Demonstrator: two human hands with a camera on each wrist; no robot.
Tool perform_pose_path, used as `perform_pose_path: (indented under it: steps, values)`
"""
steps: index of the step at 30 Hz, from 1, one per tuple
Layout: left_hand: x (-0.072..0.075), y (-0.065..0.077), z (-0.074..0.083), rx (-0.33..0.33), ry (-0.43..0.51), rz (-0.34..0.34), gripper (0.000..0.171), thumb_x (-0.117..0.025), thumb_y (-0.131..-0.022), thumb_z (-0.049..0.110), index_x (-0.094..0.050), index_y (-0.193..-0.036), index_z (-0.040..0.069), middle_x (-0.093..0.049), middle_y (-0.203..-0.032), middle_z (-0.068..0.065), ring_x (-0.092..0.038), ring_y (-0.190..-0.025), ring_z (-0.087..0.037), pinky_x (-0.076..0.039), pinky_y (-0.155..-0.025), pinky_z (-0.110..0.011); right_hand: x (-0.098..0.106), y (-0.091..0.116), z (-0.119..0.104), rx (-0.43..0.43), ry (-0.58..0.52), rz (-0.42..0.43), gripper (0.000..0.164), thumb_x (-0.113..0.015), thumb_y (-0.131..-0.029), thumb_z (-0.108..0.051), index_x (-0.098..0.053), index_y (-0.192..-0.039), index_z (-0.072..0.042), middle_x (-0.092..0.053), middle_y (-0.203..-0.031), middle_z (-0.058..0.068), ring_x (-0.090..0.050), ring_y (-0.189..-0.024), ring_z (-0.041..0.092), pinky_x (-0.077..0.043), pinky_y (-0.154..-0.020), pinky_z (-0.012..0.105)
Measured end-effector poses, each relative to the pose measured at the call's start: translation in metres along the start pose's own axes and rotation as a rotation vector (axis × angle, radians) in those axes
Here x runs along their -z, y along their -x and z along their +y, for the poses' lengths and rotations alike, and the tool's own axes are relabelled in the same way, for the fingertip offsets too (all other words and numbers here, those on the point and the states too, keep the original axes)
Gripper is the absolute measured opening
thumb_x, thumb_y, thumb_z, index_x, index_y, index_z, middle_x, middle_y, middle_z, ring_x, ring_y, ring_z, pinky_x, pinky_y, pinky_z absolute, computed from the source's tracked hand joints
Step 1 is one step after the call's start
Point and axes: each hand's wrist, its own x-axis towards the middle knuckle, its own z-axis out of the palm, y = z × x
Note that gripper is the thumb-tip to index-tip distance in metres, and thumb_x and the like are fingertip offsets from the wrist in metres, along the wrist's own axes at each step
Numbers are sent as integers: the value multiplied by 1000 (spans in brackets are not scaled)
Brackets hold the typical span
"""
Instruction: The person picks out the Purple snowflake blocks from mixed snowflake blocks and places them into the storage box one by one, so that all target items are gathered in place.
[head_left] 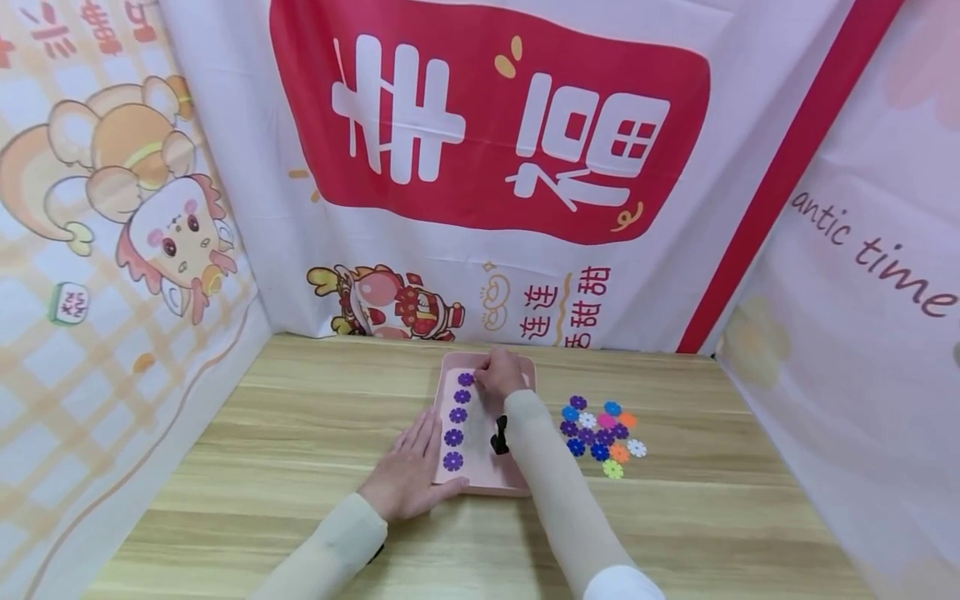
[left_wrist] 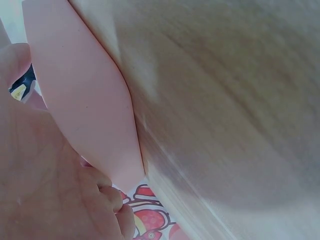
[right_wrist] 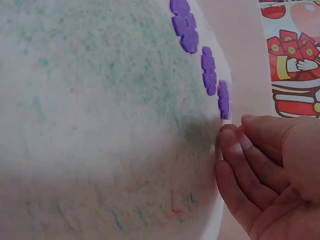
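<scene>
A pink tray [head_left: 487,490] stands on the table, with a column of several purple flower-shaped discs [head_left: 458,415] along its left side. My left hand [head_left: 408,475] lies against the tray's near left corner, fingers along the left wall and thumb at the near edge. In the left wrist view its palm [left_wrist: 50,180] is beside the tray's pink outer wall [left_wrist: 85,90]. My right hand [head_left: 501,373] is at the tray's far end, fingertips right by the farthest purple disc [head_left: 466,379]. The right wrist view shows the fingers [right_wrist: 245,172] loosely bent just past that disc [right_wrist: 224,100], nothing visible between them.
To the right of the tray lies a loose group of flower-shaped discs [head_left: 604,436] in purple, blue, white, orange, pink and yellow. Printed cloth [head_left: 487,125] hangs behind the wood-patterned table [head_left: 300,417], with more cloth at both sides.
</scene>
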Motion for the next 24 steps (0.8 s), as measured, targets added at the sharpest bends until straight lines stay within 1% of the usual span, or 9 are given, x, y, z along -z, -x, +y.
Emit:
perform_pose_path:
  steps: [2, 5, 7, 9, 11, 13, 19, 22, 24]
  values:
    - [0, -1, 0, 3, -1, -2, 103, -51, -101, 68, -21, -165, -7, -15, -176, -25, -17, -165, -41, -24, -134, -55, 5, 4, -1, 4, 45, -7, 14, -72, -98, -10, -83, -91, -13, -76, -82, 0, -66, -73, 15, -52, -64, 27]
    - [0, -2, 0, 2, 13, -1, 103, -52, -102, 68, -21, -165, -8, -15, -175, -26, -16, -164, -42, -24, -133, -56, 17, 13, -4, 29, 121, -24, 9, -74, -99, -18, -82, -102, -18, -77, -93, -3, -68, -86, 16, -57, -80, 33]
    - [-1, -3, 0, 4, 13, -5, 103, -51, -102, 68, -20, -165, -7, -14, -176, -26, -15, -165, -42, -23, -134, -56, 28, 17, -6, 83, 150, -42, 13, -76, -98, -18, -80, -111, -15, -76, -101, -1, -68, -95, 17, -58, -90, 36]
    - [-1, -3, -1, 6, 20, -4, 103, -51, -102, 68, -20, -165, -7, -13, -176, -26, -14, -165, -42, -22, -134, -57, 39, 22, -8, 146, 157, -68, 19, -76, -98, -15, -78, -116, -10, -76, -106, 3, -70, -100, 19, -60, -95, 39]
    - [-2, -3, -2, 14, 20, -6, 104, -50, -102, 70, -19, -166, -6, -12, -176, -25, -14, -165, -42, -21, -134, -56, 50, 26, -8, 210, 160, -97, 23, -77, -96, -11, -77, -119, -7, -77, -110, 6, -71, -103, 21, -61, -97, 38]
    - [-2, -3, -3, 18, 19, -7, 105, -50, -101, 71, -18, -166, -5, -11, -176, -24, -13, -165, -41, -21, -134, -56, 61, 30, -7, 262, 190, -119, 26, -77, -96, -11, -76, -121, -6, -77, -112, 6, -71, -105, 20, -61, -99, 37]
    - [-1, -2, -4, 15, 34, -12, 106, -50, -100, 72, -19, -166, -5, -11, -176, -24, -13, -165, -41, -21, -134, -57, 98, 44, -1, 427, 322, -196, 29, -77, -95, -9, -74, -123, -2, -77, -117, 13, -73, -107, 23, -61, -101, 38]
    - [-1, -2, -3, 16, 37, -18, 106, -49, -101, 73, -18, -166, -5, -10, -176, -24, -12, -165, -41, -21, -134, -57, 118, 57, 3, 466, 369, -224, 28, -77, -96, -9, -74, -123, -3, -77, -121, 16, -73, -108, 23, -61, -102, 39]
    - [-1, -2, -3, 18, 35, -20, 106, -49, -101, 73, -17, -166, -5, -9, -176, -24, -12, -165, -41, -21, -134, -57, 130, 67, 7, 469, 413, -232, 27, -77, -96, -10, -75, -123, -6, -77, -122, 15, -73, -109, 22, -61, -102, 39]
